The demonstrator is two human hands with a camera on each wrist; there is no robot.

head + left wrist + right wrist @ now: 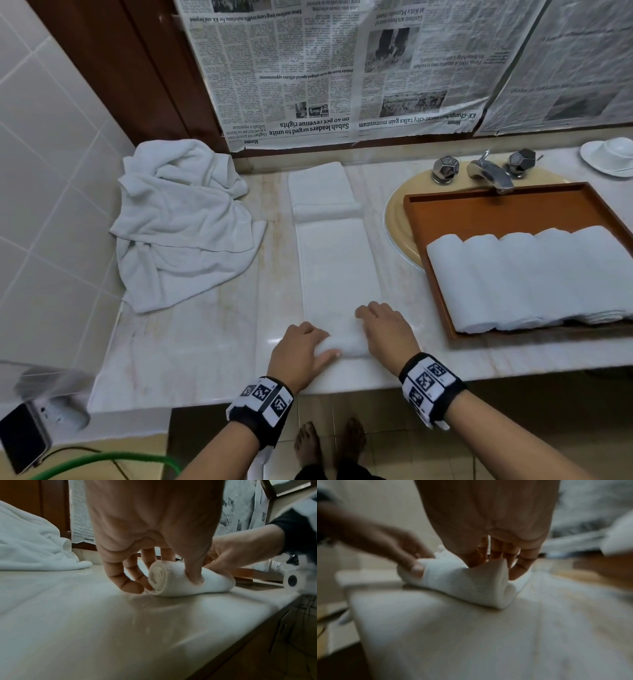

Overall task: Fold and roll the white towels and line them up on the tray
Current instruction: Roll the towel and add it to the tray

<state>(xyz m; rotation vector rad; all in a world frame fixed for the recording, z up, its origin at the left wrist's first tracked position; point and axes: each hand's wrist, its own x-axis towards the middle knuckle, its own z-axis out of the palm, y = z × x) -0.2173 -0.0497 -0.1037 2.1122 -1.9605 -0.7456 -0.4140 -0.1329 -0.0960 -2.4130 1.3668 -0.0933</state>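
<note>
Both hands on towel [334, 260] at bench [191, 346] front edge. Left hand [297, 353] fingers [132, 584] curled round roll's left end, thumb pressing on top. Right hand [387, 334] fingers [522, 563] curled over right end, pinching it w/ thumb. Rest of towel flat, running to back edge. Tray [479, 205] at right w/ rolled towels [527, 277] lined up. Loose pile [181, 219] back-left corner.

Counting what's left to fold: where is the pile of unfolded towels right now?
In the head view, the unfolded towels lie heaped at the counter's left end against the tiled wall, left of the folded towel strip.
</note>
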